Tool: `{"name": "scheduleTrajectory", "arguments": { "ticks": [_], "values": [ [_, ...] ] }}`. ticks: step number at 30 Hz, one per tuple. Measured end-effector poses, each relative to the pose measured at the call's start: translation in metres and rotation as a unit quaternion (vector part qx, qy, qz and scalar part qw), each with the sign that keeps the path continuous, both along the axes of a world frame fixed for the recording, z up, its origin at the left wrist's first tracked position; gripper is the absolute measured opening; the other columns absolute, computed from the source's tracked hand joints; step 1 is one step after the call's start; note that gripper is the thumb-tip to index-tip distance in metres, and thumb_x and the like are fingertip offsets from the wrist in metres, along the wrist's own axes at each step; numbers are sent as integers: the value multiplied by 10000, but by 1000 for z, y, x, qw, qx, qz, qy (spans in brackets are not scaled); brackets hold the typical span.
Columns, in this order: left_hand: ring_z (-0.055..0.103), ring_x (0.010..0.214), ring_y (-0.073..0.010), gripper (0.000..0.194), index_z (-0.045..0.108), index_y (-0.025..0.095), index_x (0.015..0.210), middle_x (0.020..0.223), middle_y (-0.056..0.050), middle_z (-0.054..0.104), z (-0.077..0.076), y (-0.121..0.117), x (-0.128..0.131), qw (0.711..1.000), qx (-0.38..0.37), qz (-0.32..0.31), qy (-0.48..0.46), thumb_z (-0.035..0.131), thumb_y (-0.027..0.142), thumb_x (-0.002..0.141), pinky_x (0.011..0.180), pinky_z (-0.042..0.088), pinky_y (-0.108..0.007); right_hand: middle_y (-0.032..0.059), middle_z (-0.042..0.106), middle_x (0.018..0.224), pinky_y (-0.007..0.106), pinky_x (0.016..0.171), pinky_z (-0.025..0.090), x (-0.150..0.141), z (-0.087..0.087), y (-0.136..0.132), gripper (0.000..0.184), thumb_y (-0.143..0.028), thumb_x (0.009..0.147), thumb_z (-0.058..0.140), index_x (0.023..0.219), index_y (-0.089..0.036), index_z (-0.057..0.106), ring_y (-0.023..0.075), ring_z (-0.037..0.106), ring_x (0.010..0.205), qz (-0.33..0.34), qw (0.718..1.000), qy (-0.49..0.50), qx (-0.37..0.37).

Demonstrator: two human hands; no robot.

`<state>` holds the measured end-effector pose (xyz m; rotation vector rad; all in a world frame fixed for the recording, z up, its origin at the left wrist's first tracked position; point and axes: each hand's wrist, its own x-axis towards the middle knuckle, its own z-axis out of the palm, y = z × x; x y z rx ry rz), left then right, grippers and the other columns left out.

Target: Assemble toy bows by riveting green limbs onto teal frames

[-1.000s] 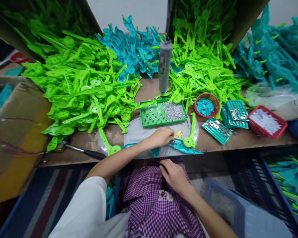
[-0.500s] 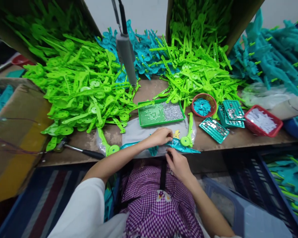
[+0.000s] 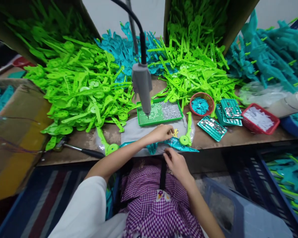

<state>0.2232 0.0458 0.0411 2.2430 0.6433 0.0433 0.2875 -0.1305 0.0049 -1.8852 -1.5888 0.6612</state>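
Observation:
A translucent teal plastic part (image 3: 181, 144) lies along the near table edge on a grey cloth (image 3: 129, 132). My left hand (image 3: 161, 133) reaches over it, its thumb and fingers pinched together; what is between them is too small to make out. At the part's near edge, my right hand (image 3: 176, 163) has bent fingers gripping its rim. One lime green arm piece (image 3: 188, 134) sits at the part's right end, another green arm piece (image 3: 111, 148) at its left. Just beyond my hands stands a green tray (image 3: 141, 121) of small silvery metal pieces, under the tip of a hanging grey electric screwdriver (image 3: 142, 86).
Heaps of green arm pieces (image 3: 76, 89) spread left and right at the back. To the right are a round basket (image 3: 212, 107) of blue bits, teal trays of metal discs (image 3: 212, 128) and a red basket (image 3: 265, 131) of white pieces. A hammer (image 3: 81, 150) lies front left.
The hanging screwdriver has swung nearer and to the right, its tip now over the green tray. My hands have stayed almost in place on the teal part.

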Motion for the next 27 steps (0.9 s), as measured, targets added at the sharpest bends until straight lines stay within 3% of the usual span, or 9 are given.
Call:
{"name": "scheduleTrajectory", "arguments": {
  "ticks": [6, 10, 13, 17, 21, 24, 27],
  "values": [
    [629, 707, -139, 239, 657, 120, 985, 787, -50, 708, -9, 9, 0, 984, -175, -11, -40, 611, 226, 776, 643, 461, -231, 30, 695, 900, 283, 708, 446, 26, 35, 26, 111, -215, 903, 512, 988, -220, 583, 186, 656, 838, 86, 995, -27, -50],
    [619, 727, -127, 218, 663, 126, 969, 817, -45, 701, -13, 18, -3, 980, -192, 7, -48, 529, 196, 812, 657, 464, -223, 17, 683, 882, 278, 710, 424, 35, 58, 55, 100, -162, 873, 541, 927, -216, 605, 172, 629, 823, 129, 990, -35, -45],
    [629, 764, -136, 283, 651, 124, 1026, 874, -55, 705, -15, 24, -12, 981, -187, 14, -41, 531, 135, 770, 675, 478, -227, 21, 674, 863, 276, 708, 423, 28, 63, 71, 122, -123, 870, 521, 875, -202, 614, 173, 620, 821, 128, 990, -39, -41],
    [644, 854, -146, 238, 670, 138, 982, 982, -78, 712, -14, 27, -26, 985, -170, 9, -35, 546, 142, 779, 745, 492, -234, 47, 662, 916, 286, 754, 456, 5, 43, 61, 162, -153, 915, 463, 953, -198, 614, 178, 619, 859, 113, 993, -38, 16],
    [632, 676, -122, 266, 658, 113, 1054, 996, -88, 713, -7, 21, -31, 985, -168, 4, 26, 536, 217, 842, 646, 489, -232, 92, 650, 1055, 318, 853, 491, -15, 3, 28, 258, -146, 946, 392, 1087, -176, 606, 193, 615, 986, 69, 992, -21, 102],
    [639, 698, -130, 248, 673, 122, 1045, 986, -76, 718, -2, 14, -30, 997, -65, 0, 41, 543, 169, 840, 696, 481, -237, 109, 645, 1131, 342, 910, 501, -20, -22, 9, 312, -107, 936, 381, 1156, -165, 595, 202, 605, 1064, 13, 988, -16, 156],
    [655, 834, -184, 176, 704, 148, 944, 940, -75, 722, 3, 7, -28, 995, 70, -9, 74, 563, 170, 841, 762, 465, -262, 104, 653, 1128, 346, 919, 516, -19, -35, 1, 314, -117, 934, 400, 1171, -176, 598, 197, 612, 1063, -7, 984, -10, 180]
  ]
}}
